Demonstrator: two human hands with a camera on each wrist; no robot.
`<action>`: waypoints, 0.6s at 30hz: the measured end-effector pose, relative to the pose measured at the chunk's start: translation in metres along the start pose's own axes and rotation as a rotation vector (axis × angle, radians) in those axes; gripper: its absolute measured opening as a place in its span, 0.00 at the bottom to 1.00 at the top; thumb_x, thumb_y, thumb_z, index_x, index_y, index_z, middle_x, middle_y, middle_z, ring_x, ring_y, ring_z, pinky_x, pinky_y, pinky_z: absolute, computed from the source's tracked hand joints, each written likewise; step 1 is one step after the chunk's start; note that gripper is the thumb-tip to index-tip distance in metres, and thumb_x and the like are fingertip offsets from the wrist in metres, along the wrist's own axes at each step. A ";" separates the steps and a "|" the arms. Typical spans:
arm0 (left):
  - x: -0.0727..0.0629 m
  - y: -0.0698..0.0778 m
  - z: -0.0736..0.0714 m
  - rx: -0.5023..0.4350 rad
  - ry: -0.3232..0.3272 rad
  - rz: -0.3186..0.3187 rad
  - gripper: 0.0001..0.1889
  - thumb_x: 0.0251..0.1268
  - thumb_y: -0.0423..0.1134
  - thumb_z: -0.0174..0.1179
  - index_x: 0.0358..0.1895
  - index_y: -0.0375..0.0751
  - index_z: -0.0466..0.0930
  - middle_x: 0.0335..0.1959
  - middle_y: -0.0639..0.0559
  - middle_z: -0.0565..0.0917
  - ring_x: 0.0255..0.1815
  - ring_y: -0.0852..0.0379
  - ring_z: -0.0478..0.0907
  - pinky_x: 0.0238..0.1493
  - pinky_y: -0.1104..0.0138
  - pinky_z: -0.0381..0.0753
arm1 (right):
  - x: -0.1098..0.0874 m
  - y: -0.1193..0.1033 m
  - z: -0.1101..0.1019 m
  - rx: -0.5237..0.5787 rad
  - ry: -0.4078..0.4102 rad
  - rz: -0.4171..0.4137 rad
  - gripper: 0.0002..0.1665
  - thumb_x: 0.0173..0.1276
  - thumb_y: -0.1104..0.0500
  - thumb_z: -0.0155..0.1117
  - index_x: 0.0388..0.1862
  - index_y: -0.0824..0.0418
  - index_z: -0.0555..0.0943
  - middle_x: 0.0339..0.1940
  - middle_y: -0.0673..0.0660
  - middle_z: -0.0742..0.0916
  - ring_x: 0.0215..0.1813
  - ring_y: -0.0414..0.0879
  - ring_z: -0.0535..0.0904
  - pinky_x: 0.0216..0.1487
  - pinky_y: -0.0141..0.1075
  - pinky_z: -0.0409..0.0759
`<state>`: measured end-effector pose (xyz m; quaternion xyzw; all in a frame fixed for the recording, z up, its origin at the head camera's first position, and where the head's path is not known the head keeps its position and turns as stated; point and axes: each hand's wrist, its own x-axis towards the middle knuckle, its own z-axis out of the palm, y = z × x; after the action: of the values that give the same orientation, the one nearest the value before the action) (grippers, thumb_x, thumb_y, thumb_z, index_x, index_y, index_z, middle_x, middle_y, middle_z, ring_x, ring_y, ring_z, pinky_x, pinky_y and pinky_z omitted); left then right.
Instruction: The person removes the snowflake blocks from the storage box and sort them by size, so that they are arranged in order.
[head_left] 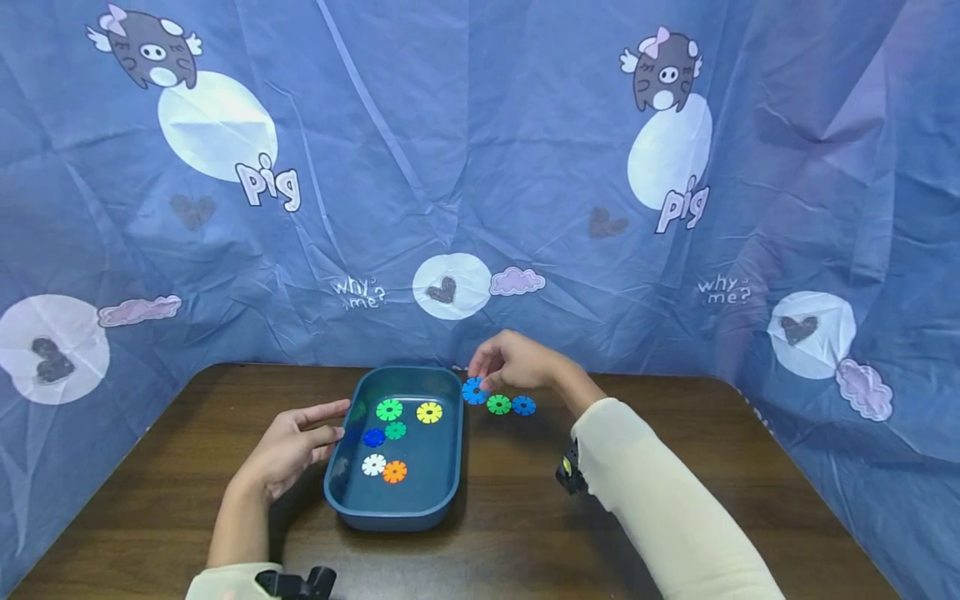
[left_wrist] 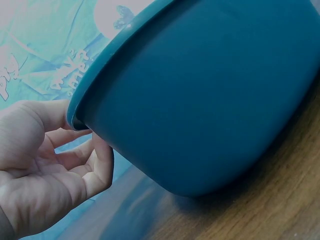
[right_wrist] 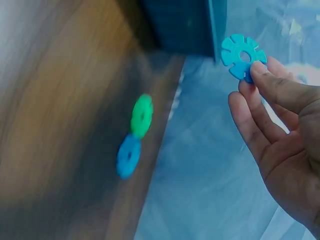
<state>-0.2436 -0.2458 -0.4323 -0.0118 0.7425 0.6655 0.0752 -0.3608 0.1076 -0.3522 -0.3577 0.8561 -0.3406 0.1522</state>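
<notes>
Beside the tray (head_left: 396, 522), the downturned right hand (head_left: 517, 360) pinches a blue disc (right_wrist: 234, 58), left hand (head_left: 288, 446) holding the rim (left_wrist: 112, 52).

From head: looks fwd & down over tabletop (head_left: 540, 500) to backdrop (head_left: 480, 125), widest & farthest. From L wrist: looks v. close, tilted, at outer wall of tray (left_wrist: 200, 110). From R wrist: looks close, tilted, across tabletop & R hand (right_wrist: 300, 155). Shares green disc (right_wrist: 146, 107) w/ head, tray w/ both.
</notes>
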 end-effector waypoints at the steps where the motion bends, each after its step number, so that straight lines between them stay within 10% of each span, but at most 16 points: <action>1: 0.000 0.000 0.000 0.001 0.000 0.000 0.27 0.73 0.29 0.57 0.74 0.29 0.67 0.75 0.30 0.66 0.57 0.43 0.84 0.54 0.60 0.86 | -0.003 0.005 -0.004 0.003 0.013 0.008 0.10 0.62 0.73 0.72 0.42 0.65 0.87 0.32 0.54 0.87 0.38 0.44 0.83 0.45 0.39 0.85; 18: 0.002 -0.001 0.000 -0.016 -0.002 0.000 0.28 0.72 0.28 0.57 0.74 0.29 0.67 0.75 0.29 0.66 0.58 0.44 0.83 0.54 0.59 0.85 | -0.057 0.098 -0.027 0.218 0.213 0.253 0.13 0.62 0.77 0.67 0.46 0.78 0.83 0.33 0.63 0.87 0.32 0.45 0.83 0.38 0.40 0.88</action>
<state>-0.2449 -0.2455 -0.4336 -0.0117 0.7371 0.6714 0.0760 -0.3845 0.2114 -0.3997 -0.1905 0.8636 -0.4453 0.1400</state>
